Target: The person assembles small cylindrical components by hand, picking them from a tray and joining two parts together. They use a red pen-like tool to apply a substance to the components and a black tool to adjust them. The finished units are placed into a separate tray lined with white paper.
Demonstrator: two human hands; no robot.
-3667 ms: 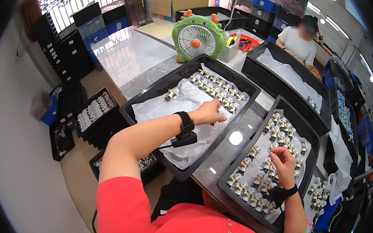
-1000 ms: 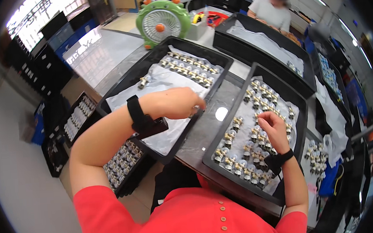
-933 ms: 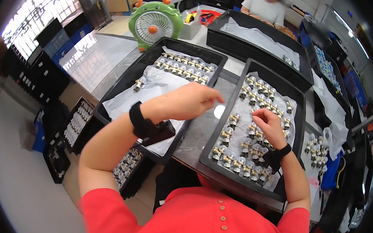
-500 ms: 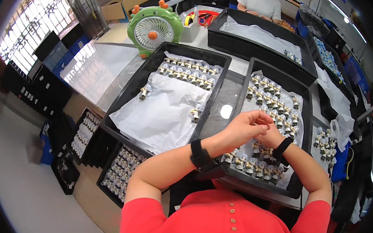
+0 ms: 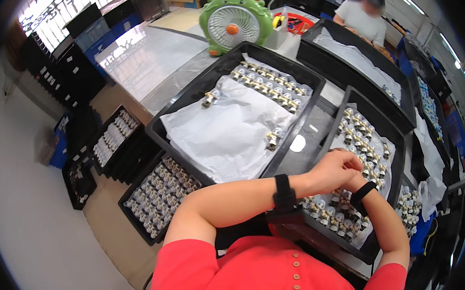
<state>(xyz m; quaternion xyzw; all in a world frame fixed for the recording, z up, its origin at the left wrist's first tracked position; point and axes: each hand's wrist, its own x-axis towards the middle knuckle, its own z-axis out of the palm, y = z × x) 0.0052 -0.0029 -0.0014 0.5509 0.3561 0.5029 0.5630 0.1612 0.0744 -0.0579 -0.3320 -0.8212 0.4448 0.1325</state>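
My left hand [image 5: 331,171] and my right hand [image 5: 356,182] meet above the right-hand black tray [image 5: 399,161]. The left fingers are curled over the right hand. Whatever lies between them, if anything, is hidden. Beneath and around the hands, small figurines [image 5: 329,218] with pale heads, gold-coloured middles and dark bases stand in rows on white paper. A second black tray [image 5: 175,158], to the left, is lined with white paper [image 5: 226,132]. Rows of similar figurines [image 5: 269,86] fill its far end, with a single figurine [image 5: 211,97] at the left and a few at the right side.
A green animal-shaped fan [image 5: 234,21] stands behind the left tray. Another deep black tray [image 5: 323,52] sits farther back, near a person in a white shirt [image 5: 361,20]. Stacked trays of figurines [image 5: 160,196] stand low at the left. More figurines [image 5: 408,208] lie at the right.
The view has shifted, so the trays and fan appear farther right. My hands stay together over the right tray, with the left fingers now lower over the right hand.
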